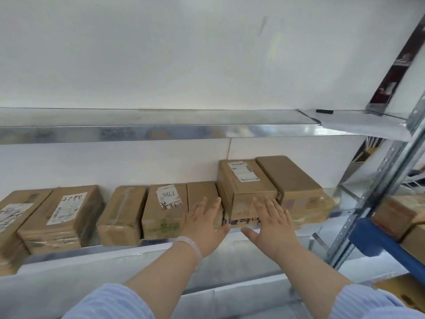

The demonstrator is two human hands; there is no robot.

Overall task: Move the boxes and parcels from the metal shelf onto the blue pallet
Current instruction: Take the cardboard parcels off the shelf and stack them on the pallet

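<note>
- A tall labelled box [246, 180] stands towards the right end of a row of cardboard boxes on the metal shelf [232, 256], pushed back near the white wall.
- The right hand [273, 229] is flat and open in front of this box, its fingers [269, 206] straight and spread over the lower front face. Whether they touch the cardboard cannot be told.
- The left hand [204, 229] is also open just left of the box. Its spread fingers [202, 203] lie over the narrow plain box [201, 192] that touches the tall box's left side.
- Neither hand grips anything.
- A white bracelet [190, 247] sits on the left wrist.
- Left of the narrow box is the T786 box [165, 212].
- A plain brown box [296, 180] presses against the tall box's right side.
</note>
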